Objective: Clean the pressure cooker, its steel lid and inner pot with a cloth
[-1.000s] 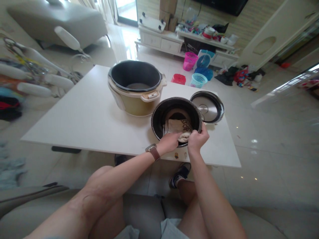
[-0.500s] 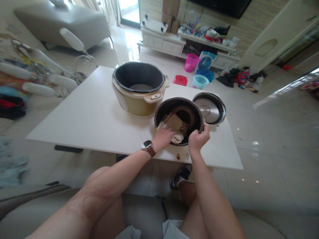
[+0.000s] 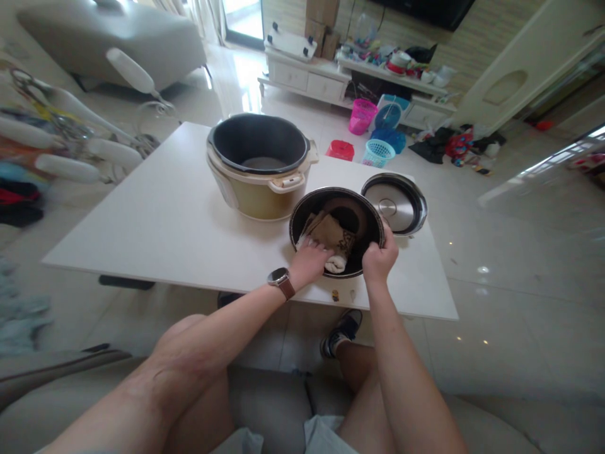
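Observation:
A dark round inner pot [image 3: 363, 221] is tilted toward me over the table's near right part. My right hand [image 3: 380, 257] grips its right rim, thumb on the inside. Inside the pot lies a folded brown cloth [image 3: 328, 232] with a dark pattern and a pale rolled end. My left hand [image 3: 312, 260], with a watch on the wrist, is closed on the cloth against the pot's lower left wall. Behind to the left stands the cooker body [image 3: 258, 189], its dark inside showing. A shallow metal pan or lid [image 3: 399, 205] lies behind the pot on the right.
The white table [image 3: 142, 214] has two tiny items [image 3: 335, 295] near its front edge. White-handled equipment [image 3: 75, 135] stands at the left. Beyond the table are a red basin [image 3: 340, 149], a light blue basket [image 3: 378, 153] and a pink basket [image 3: 363, 116] on the floor.
My right hand has slid slightly along the pot's rim, and the pot has turned a little. The left hand stays on the cloth. The whole view has shifted slightly.

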A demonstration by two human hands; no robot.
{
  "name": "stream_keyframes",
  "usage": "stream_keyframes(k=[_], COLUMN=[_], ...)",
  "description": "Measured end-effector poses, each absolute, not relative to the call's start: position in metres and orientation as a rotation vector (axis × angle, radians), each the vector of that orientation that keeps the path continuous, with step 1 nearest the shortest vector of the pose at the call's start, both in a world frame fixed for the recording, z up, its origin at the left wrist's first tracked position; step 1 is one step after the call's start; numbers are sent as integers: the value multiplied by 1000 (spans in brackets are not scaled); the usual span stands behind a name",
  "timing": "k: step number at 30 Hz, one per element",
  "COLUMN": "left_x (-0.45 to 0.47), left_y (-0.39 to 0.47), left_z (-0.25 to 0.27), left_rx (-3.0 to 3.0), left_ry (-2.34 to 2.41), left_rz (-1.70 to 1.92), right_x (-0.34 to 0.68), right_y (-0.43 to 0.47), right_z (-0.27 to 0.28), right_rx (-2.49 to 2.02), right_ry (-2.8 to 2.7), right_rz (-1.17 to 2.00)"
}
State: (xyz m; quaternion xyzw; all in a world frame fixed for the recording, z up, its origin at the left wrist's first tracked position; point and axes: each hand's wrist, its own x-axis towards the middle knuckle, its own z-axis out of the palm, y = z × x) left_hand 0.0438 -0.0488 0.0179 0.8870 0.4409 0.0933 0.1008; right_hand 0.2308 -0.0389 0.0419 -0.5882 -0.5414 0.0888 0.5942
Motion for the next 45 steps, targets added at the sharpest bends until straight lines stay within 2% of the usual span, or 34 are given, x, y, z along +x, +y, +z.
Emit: stream_keyframes(k=[8, 18, 28, 33, 45], left_x=[70, 45, 33, 29, 43], left_y=[-55, -43, -41, -39, -53], left_z=[13, 33, 34, 27, 21], left_rx=[2269, 2616, 2662, 2685, 2475], left_ry=[1218, 1304, 1352, 1308, 1357], left_rz=[441, 268, 239, 287, 241], right_x=[221, 232, 229, 232, 222], right_y=[-41, -38, -34, -33, -42], right_z=[42, 26, 45, 44, 50], right_rx=[-1389, -1559, -1634, -1481, -1444], right_ry=[-1215, -961, -878, -1030, -1225], right_rz=[218, 225, 212, 238, 230])
